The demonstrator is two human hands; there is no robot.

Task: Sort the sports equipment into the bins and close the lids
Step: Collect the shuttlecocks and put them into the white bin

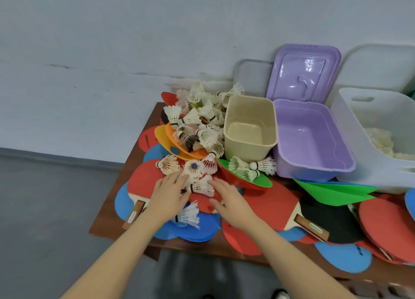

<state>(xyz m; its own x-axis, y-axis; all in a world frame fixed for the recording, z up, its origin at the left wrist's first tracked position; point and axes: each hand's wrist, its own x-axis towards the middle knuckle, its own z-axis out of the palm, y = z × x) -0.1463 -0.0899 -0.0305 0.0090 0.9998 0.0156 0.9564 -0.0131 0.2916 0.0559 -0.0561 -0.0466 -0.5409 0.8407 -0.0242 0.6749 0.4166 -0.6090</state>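
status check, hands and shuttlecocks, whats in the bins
Left hand and right hand open, closing on shuttlecock cluster atop red paddle. Beige bin and purple bin empty, white bin partly filled. Paddles under everything.

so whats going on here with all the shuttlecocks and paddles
A person is sorting sports gear on a table. Both hands, left hand and right hand, reach into a cluster of shuttlecocks lying on red paddles. The beige bin and purple bin stand open and look empty; the white bin already holds shuttlecocks. No lid is closed yet.
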